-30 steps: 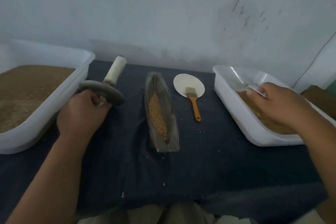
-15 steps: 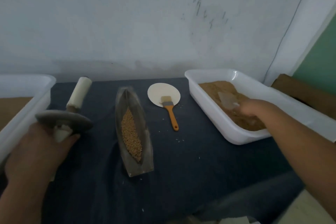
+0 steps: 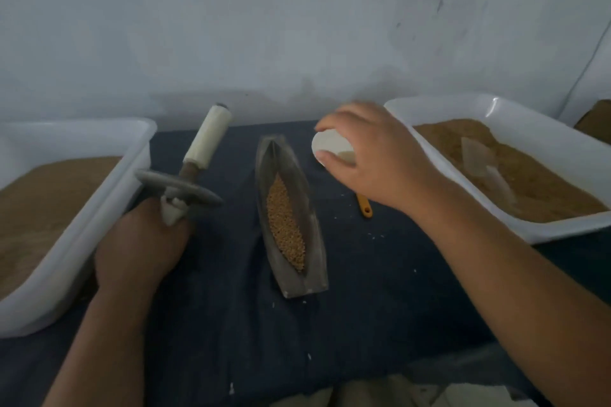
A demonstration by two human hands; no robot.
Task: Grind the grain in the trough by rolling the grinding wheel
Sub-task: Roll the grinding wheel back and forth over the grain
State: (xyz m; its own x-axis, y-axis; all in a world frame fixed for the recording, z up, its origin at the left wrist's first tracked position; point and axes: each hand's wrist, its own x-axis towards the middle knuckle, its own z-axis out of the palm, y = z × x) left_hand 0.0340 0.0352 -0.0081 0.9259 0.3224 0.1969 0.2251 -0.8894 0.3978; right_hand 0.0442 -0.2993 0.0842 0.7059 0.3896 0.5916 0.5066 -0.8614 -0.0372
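Left hand [image 3: 139,241] fingers wrapped on grinding wheel [image 3: 180,190] handle; right hand [image 3: 373,158] fingers spread, empty, beside trough [image 3: 291,218].

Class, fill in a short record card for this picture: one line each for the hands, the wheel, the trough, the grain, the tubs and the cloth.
left hand: gripping one handle of the wheel
right hand: open over the white disc, empty
wheel: held up left of the trough, not in it
trough: boat-shaped, on the cloth, between the hands
grain: whole, heaped along the trough's middle
tubs: left tub and right tub, white, both holding brown meal
brush: orange handle showing below the right hand
cloth: dark blue, a few crumbs on it
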